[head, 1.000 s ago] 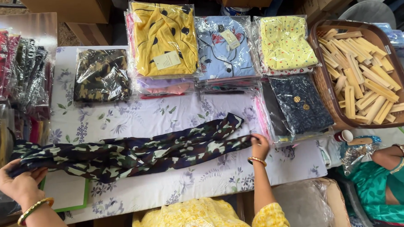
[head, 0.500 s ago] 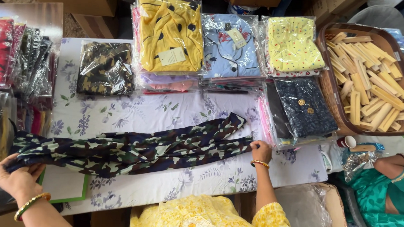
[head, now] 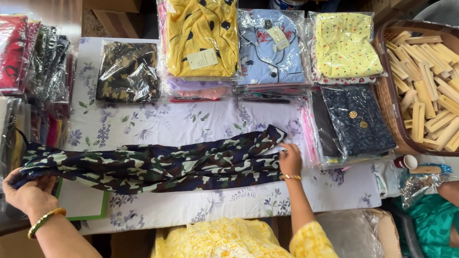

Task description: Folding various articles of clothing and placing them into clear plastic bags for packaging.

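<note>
- A long camouflage-print cloth (head: 153, 166) lies stretched from left to right across the worktop (head: 188, 123), which is covered with a pale floral sheet.
- The left hand (head: 30, 194) grips the cloth's left end, fingers curled closed around the bunched fabric at the worktop's edge; a gold and green bangle (head: 45, 220) circles that wrist.
- The right hand (head: 290, 160) rests on the cloth's right end, fingers laid flat and pressing the fabric down, not clenched.
- A white card with a green border (head: 83, 202) lies partly under the cloth near the left hand.
- Behind the cloth sit plastic-wrapped garments: a camouflage pack (head: 128, 71), a yellow one (head: 200, 35), a light blue one (head: 270, 47) and a pale yellow dotted one (head: 343, 46).
- A dark blue packed garment (head: 358, 119) lies just right of the right hand.
- A brown basket (head: 388, 93) of wooden pieces (head: 437, 96) stands at the far right.
- Another person's arm (head: 457, 199), above green clothing, shows at the lower right.
</note>
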